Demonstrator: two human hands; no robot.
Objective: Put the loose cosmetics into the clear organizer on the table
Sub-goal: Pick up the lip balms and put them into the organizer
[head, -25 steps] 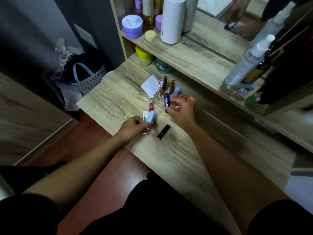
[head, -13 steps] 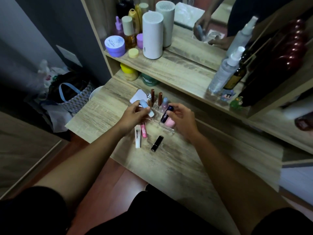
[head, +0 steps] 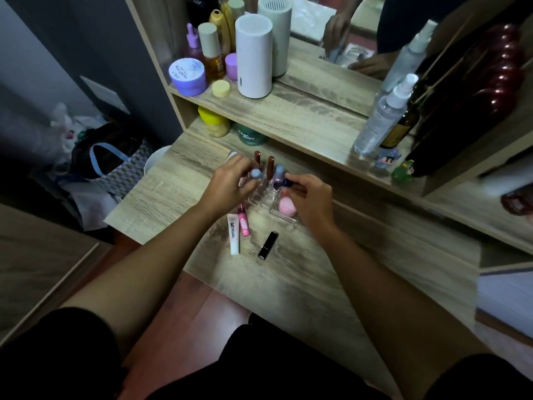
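The clear organizer (head: 284,219) stands on the wooden table, with two brown tubes (head: 270,168) and a pale blue stick (head: 279,171) upright in its back slots and a pink round item (head: 287,207) in front. My left hand (head: 230,184) holds a light blue lip balm (head: 256,174) over the organizer's left slots. My right hand (head: 310,199) grips a dark blue lip balm (head: 282,183) above the middle slots. Loose on the table lie a white lip tube (head: 234,238), a pink tube (head: 244,222) and a black lipstick (head: 268,245).
A shelf (head: 302,116) runs behind the organizer, bearing a white cylinder (head: 253,56), jars, bottles and a spray bottle (head: 380,116). A yellow jar (head: 213,121) and a green jar (head: 249,135) sit under it. A bag (head: 115,166) lies on the floor left.
My left hand has carried the light blue balm from the table up over the organizer. My right hand has tipped the dark blue balm above the slots. The camera has tilted and closed in.
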